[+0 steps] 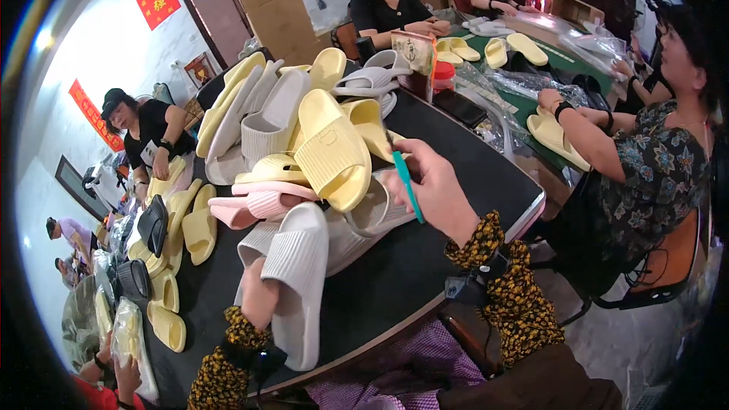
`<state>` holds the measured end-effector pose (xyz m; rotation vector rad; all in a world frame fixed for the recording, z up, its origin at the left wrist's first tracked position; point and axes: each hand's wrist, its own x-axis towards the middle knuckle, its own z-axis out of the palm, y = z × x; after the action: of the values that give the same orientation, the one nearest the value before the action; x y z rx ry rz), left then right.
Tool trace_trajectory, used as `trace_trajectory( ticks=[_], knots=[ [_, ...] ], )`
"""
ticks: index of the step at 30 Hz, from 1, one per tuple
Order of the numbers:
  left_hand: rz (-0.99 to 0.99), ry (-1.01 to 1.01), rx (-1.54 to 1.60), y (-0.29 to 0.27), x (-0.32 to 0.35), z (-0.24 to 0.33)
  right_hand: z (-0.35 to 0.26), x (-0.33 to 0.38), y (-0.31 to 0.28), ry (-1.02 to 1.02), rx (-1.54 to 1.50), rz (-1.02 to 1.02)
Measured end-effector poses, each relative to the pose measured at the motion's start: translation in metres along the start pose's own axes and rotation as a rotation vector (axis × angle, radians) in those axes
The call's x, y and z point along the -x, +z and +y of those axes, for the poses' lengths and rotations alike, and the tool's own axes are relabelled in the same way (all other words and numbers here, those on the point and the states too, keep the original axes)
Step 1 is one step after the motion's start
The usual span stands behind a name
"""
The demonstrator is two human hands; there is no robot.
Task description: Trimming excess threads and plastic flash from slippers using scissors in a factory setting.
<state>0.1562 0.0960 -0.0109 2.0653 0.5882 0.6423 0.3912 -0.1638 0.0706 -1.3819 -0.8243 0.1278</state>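
Observation:
My left hand (pixel 260 292) is closed on a grey slide slipper (pixel 302 258) near the table's front edge, its fingers partly hidden behind the slipper. A second grey slipper (pixel 257 241) lies close against it. In my right hand (pixel 439 190) is a slim tool with a teal handle (pixel 406 184) and a thin dark tip; its exact kind is unclear. The tool points up and away, just right of a yellow slipper (pixel 332 150) on the pile. Beneath that hand lies another grey slipper (pixel 376 212). A pink slipper (pixel 269 205) rests left of the yellow one.
More grey and yellow slippers heap at the back of the black table (pixel 456 258). Yellow and black slippers line its left side. A phone (pixel 459 108) and red-lidded jar (pixel 443 74) stand beyond. Several co-workers sit around; one at right handles a yellow slipper (pixel 554 137).

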Motion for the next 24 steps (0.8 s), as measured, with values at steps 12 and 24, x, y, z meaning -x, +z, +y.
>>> trace_trajectory(
  ticks=[12, 24],
  knots=[
    [0.049, -0.225, 0.287, 0.126, -0.012, 0.075, 0.009, -0.011, 0.001, -0.213, 0.189, 0.077],
    [0.206, -0.225, -0.002, 0.201, -0.065, 0.106, -0.049, 0.028, -0.021, -0.264, 0.403, 0.049]
  ],
)
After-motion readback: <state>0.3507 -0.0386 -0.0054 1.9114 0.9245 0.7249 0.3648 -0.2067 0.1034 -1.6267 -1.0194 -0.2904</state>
